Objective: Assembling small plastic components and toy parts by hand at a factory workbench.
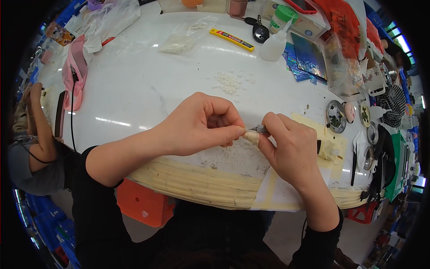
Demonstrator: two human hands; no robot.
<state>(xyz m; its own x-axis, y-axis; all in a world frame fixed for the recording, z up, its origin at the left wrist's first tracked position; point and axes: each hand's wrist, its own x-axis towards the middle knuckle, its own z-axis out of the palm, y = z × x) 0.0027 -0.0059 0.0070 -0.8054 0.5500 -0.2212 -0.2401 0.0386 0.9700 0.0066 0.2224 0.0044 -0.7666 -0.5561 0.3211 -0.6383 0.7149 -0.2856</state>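
Note:
Over the near part of the white table, my left hand [204,123] and my right hand [289,145] meet at the fingertips. My left thumb and forefinger are pinched together on something too small to make out. A small grey metal tool [260,129] is gripped in my right fingers; its kind is unclear. Beige tape [252,137] appears wrapped round the tip of my right thumb, touching the left fingertips. Tiny white pieces [228,83] lie in a loose heap beyond my hands, and more white bits [230,157] are scattered below them.
A clear bag of white pieces [177,44], a yellow cutter [232,40], a car key [260,32] and a white squeeze bottle [273,47] lie farther back. Round metal dishes [336,115] stand right. Pink mesh [75,74] and another person's arm [41,130] are left.

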